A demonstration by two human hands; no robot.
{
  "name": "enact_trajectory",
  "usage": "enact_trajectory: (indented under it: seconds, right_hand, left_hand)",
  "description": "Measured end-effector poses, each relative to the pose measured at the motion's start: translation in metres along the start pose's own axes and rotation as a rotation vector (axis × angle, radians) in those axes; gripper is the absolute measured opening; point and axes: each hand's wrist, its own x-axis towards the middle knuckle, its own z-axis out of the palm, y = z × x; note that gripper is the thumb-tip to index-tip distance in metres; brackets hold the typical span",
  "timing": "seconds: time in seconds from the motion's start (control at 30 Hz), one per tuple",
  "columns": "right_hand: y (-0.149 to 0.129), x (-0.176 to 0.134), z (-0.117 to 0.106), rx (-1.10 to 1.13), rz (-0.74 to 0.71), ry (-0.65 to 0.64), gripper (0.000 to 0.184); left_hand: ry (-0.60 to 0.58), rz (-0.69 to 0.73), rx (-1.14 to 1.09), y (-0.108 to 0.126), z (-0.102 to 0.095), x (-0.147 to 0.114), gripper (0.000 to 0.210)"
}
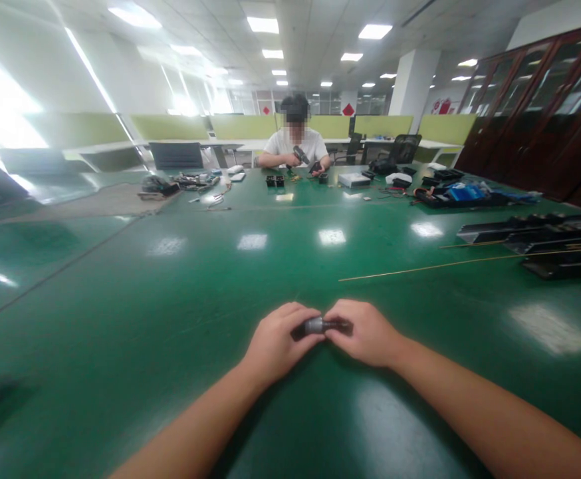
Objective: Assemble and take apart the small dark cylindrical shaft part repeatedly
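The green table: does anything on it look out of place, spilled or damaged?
I see no spill or clear damage. The long rod looks slightly odd: it sticks out well past the black rails at right, over the table. Details farther back are too small to judge.

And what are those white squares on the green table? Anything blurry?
Head view: probably ceiling lights mirrored in the table; head view, left: bright glare washes out detail; head view, centre: the dark-and-silver part between left hand and right hand looks blurry.
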Motion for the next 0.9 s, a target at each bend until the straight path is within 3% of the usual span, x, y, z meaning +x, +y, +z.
enact_trajectory:
  seconds: [0.9]
  right_hand:
    - [0.0025, 0.0009, -0.0017, -0.015, -0.015, -0.004, 0.01]
  left_hand:
    - [0.005, 0.013, 0.045, 0.0014, -0.0011, -0.0006, 0.025]
